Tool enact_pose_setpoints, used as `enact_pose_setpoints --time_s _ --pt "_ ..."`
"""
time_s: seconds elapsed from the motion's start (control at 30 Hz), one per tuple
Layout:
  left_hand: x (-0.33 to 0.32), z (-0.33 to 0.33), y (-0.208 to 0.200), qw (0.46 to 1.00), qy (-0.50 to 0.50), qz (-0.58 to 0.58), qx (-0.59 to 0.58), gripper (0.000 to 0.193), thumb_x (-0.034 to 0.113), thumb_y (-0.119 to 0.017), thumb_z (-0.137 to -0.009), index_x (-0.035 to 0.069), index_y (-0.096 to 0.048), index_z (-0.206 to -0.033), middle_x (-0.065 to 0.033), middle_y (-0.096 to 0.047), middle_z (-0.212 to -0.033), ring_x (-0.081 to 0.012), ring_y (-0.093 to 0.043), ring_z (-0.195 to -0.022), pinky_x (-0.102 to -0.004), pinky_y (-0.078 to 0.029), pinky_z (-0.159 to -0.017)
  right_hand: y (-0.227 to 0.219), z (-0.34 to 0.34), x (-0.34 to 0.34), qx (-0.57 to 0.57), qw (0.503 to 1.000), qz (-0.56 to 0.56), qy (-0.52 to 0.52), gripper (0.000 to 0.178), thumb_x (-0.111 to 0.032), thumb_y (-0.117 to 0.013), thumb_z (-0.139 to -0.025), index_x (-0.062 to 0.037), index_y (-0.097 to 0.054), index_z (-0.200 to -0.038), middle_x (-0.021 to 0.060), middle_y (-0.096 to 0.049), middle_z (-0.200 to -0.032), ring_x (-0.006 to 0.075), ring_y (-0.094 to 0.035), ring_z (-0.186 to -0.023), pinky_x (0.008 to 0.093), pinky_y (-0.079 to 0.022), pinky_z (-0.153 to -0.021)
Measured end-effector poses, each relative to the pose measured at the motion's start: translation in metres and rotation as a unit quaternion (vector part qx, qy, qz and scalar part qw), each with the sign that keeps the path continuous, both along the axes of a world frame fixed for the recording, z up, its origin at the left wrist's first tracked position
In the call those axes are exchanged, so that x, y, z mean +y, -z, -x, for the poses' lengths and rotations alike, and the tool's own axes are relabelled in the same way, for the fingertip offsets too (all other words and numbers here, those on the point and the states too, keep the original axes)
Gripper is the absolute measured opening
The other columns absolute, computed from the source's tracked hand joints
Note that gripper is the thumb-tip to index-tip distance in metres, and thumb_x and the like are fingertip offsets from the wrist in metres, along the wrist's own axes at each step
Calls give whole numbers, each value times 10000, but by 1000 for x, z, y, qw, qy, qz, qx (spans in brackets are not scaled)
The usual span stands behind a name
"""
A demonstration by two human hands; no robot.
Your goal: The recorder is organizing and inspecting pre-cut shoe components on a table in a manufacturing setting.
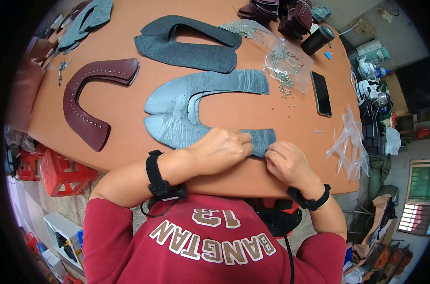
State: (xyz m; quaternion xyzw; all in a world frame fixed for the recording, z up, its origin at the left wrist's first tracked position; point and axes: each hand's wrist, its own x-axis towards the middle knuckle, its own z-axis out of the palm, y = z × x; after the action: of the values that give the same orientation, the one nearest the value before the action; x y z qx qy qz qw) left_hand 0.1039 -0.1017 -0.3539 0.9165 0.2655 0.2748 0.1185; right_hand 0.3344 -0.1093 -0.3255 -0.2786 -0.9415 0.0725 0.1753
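Note:
A grey U-shaped leather piece [170,102], like a shoe upper, lies creased on the table in front of me, with rows of small dark dots. My left hand [222,149] is closed in a pinch at the near edge of its lower arm. Beside it, my right hand [288,163] is also closed, fingertips together at that arm's right end. Whatever small thing the right fingers may hold is hidden. To the left lies a maroon U-shaped piece [72,98] with a line of silver studs. A dark felt-like U-shaped piece [186,54] rests beyond the grey one.
Silver studs [283,78] spill from a clear plastic bag [302,66] on the brown table [172,135]. Right of them are a phone [321,93], a black cylinder [318,40] and plastic scraps [350,142]. Maroon pieces [295,19] are stacked behind; grey pieces [86,23] lie far left.

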Motion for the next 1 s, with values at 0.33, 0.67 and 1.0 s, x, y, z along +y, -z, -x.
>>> enact_pose_setpoints --time_s 0.33,0.67,1.0 --pt "3 -1 1 1000 -5 16 -8 114 134 -600 -779 50 -546 -725 -72 -550 -734 -236 -590 -665 -359 -483 -560 -2 -2 -1 -13 1000 -19 -7 121 -6 -637 -662 -23 -571 -762 86 -550 -764 256 -583 -715 355 -495 -657" --pt "3 -1 -1 1000 4 19 -7 113 138 -611 -762 53 -549 -721 -66 -535 -731 -230 -582 -658 -362 -481 -551 -1 10 7 -58 998 -22 -11 126 -38 -632 -638 -38 -522 -699 78 -512 -715 252 -542 -684 372 -469 -637" --pt "3 0 2 1000 4 17 -20 115 140 -623 -765 52 -562 -723 -62 -538 -728 -232 -585 -660 -360 -484 -547 -13 -6 18 -11 993 111 -23 145 -6 -671 -670 -21 -601 -797 98 -625 -851 290 -604 -765 373 -489 -675"
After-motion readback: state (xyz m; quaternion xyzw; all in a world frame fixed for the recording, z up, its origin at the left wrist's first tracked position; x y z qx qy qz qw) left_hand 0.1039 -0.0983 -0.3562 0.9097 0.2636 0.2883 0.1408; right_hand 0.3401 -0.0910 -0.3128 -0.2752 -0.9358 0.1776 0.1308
